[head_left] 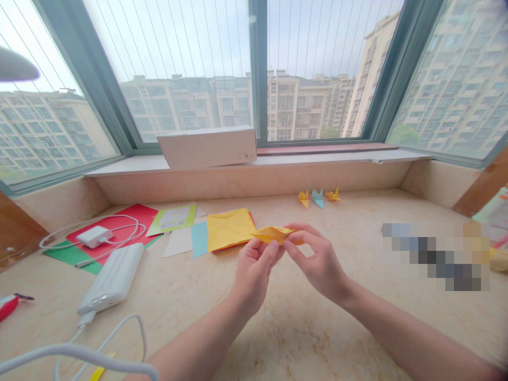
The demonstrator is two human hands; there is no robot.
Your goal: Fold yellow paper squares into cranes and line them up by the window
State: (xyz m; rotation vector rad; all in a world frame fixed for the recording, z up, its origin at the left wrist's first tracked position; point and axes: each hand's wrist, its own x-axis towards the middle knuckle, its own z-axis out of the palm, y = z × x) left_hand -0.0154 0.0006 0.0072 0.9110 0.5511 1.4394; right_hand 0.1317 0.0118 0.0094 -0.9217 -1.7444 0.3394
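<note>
The person's left hand (254,267) pinches a small, pointed piece of folded yellow paper (270,234) between thumb and fingers; the right hand (320,258) grasps its right end with the fingertips. The folded piece is held up over a beige, marble-patterned counter (317,333), just right of a square yellow paper stack (229,230). Beyond the right hand stand three small folded paper birds, a light-blue one (318,198) between two yellow ones (304,199).

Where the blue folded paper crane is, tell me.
In the head view, the blue folded paper crane sits right of centre near the back of the beige marbled tabletop, between two yellow paper cranes.
</note>
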